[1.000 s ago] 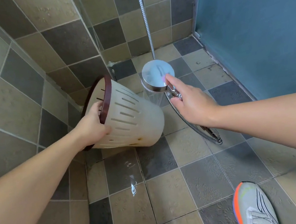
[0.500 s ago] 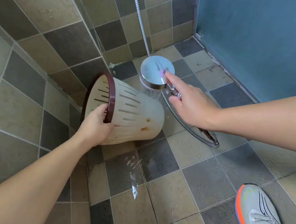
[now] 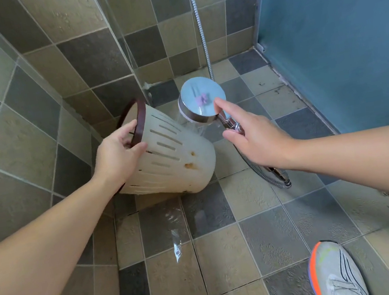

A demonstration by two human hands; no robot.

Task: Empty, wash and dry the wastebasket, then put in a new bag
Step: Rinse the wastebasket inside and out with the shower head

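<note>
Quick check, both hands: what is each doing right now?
Left hand: grips the wastebasket by its rim.
Right hand: holds the shower head handle, forefinger extended.

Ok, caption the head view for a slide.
Left hand tilts the slotted wastebasket by its rim while the right hand sprays it with the shower head.
</note>
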